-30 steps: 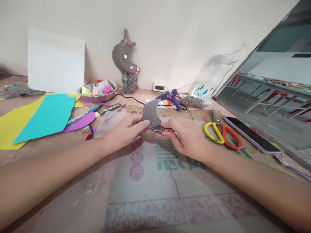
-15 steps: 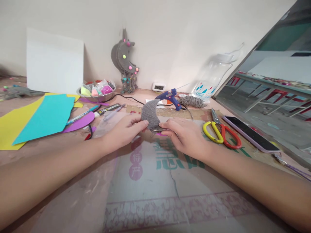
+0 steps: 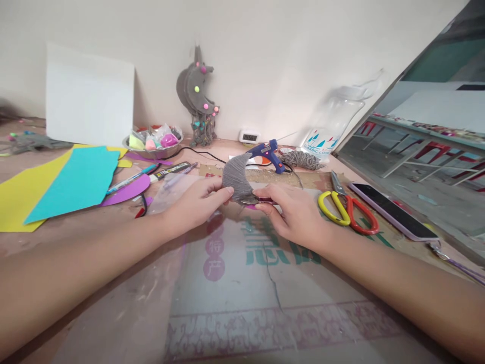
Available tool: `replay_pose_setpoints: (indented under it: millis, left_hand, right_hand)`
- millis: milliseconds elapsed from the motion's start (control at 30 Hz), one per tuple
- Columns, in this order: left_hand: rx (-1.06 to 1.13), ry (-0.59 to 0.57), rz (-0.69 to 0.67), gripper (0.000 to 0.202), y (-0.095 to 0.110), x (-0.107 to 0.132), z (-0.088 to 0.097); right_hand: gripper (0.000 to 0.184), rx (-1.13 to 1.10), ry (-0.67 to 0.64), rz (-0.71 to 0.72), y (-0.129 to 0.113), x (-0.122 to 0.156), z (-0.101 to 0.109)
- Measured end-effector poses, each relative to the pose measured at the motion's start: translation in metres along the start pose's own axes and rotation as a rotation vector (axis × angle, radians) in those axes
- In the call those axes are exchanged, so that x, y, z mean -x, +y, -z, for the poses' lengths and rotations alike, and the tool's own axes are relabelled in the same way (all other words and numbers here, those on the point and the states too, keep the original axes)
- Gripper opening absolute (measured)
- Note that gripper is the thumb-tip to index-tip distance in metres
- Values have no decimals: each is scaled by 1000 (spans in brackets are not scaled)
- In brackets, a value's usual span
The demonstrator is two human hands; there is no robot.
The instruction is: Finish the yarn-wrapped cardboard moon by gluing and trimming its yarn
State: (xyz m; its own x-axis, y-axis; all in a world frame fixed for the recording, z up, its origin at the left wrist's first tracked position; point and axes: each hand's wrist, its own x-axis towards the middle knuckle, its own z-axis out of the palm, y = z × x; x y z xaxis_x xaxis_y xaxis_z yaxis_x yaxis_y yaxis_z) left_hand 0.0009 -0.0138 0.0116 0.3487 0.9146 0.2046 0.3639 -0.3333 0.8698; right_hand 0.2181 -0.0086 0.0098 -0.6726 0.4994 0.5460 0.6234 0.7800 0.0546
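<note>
A crescent moon wrapped in grey yarn [image 3: 237, 176] stands tilted over the worktop, its lower end frayed. My left hand [image 3: 204, 199] pinches its left edge between thumb and fingers. At the lower right end, my right hand [image 3: 290, 210] is closed on a small metal-bladed tool [image 3: 265, 200] with a dark red handle, its tip against the yarn. The fingers partly cover this tool, so its exact kind is unclear. A bit of purple sheet shows beneath the crescent. Right behind it lies a blue glue gun [image 3: 267, 153].
Yellow-and-orange-handled scissors [image 3: 348, 212] and a phone [image 3: 394, 211] lie at right. Grey yarn [image 3: 303, 159] and a clear jug [image 3: 331, 121] stand behind. Left are coloured sheets [image 3: 76, 182], pens and a metal bowl [image 3: 166, 150]. A finished-looking moon ornament [image 3: 189, 91] hangs on the wall.
The whole view has shifted slightly, so things appear a little further right. The tool in my right hand has turned a little and shows more of its handle; both hands keep their grip.
</note>
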Motion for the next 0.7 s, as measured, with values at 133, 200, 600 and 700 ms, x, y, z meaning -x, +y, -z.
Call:
replay_pose_setpoints:
  millis: [133,200,600,700]
  left_hand:
    - [-79,-5,-33,29,0,0,0]
    - [-128,-9,-61,30,2,-1,1]
    - [-170,-7,-93,30,4,-1,1]
    - [-173,-2,-84,29,6,0,1]
  right_hand:
    - [17,22,-15,14,-1,0,0]
    - [18,30,-29,26,-2,-1,0]
    - [20,26,-55,33,-2,-1,0]
    - [20,45,-57,38,-2,-1,-1]
